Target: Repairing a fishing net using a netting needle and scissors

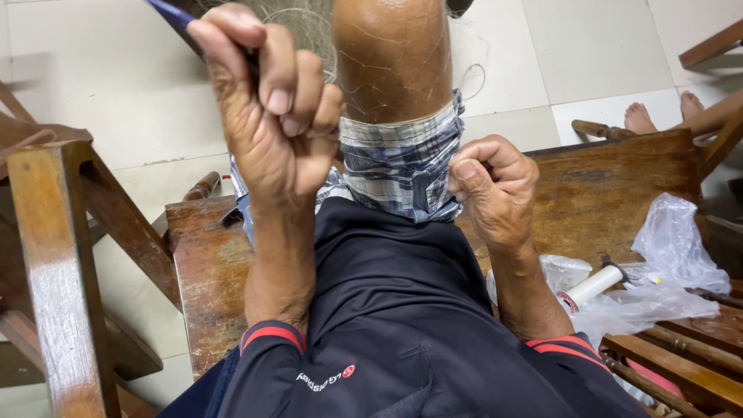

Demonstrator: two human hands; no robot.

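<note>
Blue tool (172, 14) far left, pinched in fist of left hand (267, 108), raised over knee (393, 54). Fine net (306, 27) draped across knee, far centre. Right hand (495, 190) closed tight beside checked cloth (398, 166); what it pinches, cannot tell. Wooden bench (611, 186) beneath. White spool (592, 286), clear plastic bag (673, 248) near right.

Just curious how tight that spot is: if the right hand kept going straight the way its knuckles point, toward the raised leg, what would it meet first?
Probably the checked cloth wrapped around the leg; the right hand already sits beside it, though depth is unclear.
</note>
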